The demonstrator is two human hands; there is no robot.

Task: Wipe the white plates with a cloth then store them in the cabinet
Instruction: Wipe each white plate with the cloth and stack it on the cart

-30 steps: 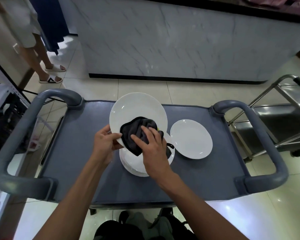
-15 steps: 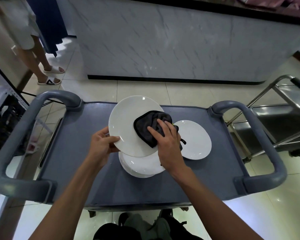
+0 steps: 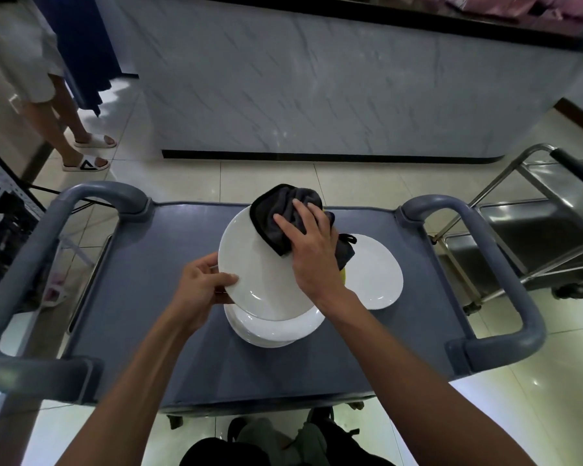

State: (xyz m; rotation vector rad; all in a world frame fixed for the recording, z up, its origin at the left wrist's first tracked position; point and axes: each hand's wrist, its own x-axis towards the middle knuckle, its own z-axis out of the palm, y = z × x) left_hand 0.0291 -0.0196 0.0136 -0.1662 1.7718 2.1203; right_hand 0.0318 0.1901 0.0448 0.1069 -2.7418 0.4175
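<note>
Here, left hand (image 3: pixel 199 290) grip pinching plate (image 3: pixel 249 264) rim, right hand (image 3: pixel 312 253) flat on cloth (image 3: pixel 276 210)

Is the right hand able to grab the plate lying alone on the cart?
Probably yes. The right hand presses the cloth just beside that lone plate, nothing covers it, but it must drop the cloth first.

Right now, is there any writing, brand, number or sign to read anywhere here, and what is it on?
No readable text anywhere.
The slipper on the floor at left bears a dark triangular mark, a shape rather than letters.
The white plates, the dark cloth and the grey cart show no writing.
</note>
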